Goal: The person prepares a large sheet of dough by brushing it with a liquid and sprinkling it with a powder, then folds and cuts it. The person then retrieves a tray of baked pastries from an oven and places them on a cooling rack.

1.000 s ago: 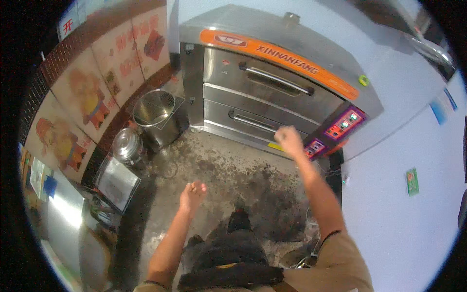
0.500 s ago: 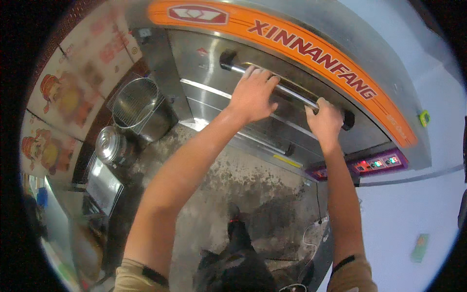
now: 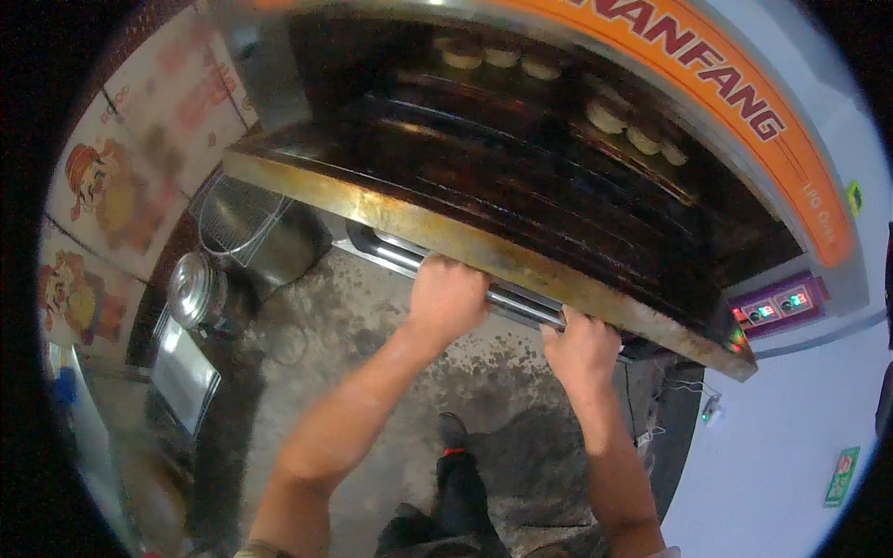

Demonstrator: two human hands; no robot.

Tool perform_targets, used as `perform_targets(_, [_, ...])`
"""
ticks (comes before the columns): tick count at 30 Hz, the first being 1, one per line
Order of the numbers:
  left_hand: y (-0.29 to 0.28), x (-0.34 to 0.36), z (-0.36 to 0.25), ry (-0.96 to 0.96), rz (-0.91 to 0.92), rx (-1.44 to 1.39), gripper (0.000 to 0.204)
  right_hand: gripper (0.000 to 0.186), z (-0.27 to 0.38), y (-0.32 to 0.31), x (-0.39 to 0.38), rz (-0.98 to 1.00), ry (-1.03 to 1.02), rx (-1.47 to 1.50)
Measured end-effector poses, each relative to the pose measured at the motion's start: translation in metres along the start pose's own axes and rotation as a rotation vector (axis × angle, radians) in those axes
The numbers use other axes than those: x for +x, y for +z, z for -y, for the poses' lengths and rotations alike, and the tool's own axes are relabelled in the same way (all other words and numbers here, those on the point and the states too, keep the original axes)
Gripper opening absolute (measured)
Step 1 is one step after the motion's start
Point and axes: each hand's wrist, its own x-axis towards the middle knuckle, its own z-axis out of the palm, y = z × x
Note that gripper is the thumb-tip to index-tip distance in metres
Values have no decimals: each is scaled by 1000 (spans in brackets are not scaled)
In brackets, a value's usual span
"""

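Note:
A steel oven's drop-down door (image 3: 391,209) hangs open toward me, its dark inner face turned up. Both my hands grip the metal bar handle (image 3: 521,307) on its outer side: my left hand (image 3: 448,296) near the middle, my right hand (image 3: 581,346) further right, fingers wrapped round the bar. Inside the dark oven chamber, pale round pieces that look like dough or bread (image 3: 462,54) sit at the back left. Several more pale rounds (image 3: 606,117) lie on a tray at the right.
An orange panel (image 3: 688,56) runs above the opening; a purple control panel (image 3: 777,305) with lit displays is at the right. On the left stand a large steel pot (image 3: 298,246) with a wire basket (image 3: 237,219), a lidded metal container (image 3: 193,284) and a leaning flat tray (image 3: 186,372).
The oven door has swung down and toward me, from closed to open, with both my hands on its handle. The chamber and the pale rounds inside have come into view.

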Motion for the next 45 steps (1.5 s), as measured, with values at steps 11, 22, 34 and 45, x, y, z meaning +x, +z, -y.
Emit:
perform_targets(11, [35,-41,-2,-71,-4,-23,20,44,-10,46,-24,-77,-43,40])
perform_targets(22, [84,-65,10,-227,183,-261,46,63,-10,101,-29,7,20,74])
perform_targets(34, [36,-115,-7,-158,-91,-366,88,66,-52,141,-41,155,41,-231])
perform_targets(45, [-112,-586,28,-1693,380,-398,33,56,37,147,-48,136,-351,-269])
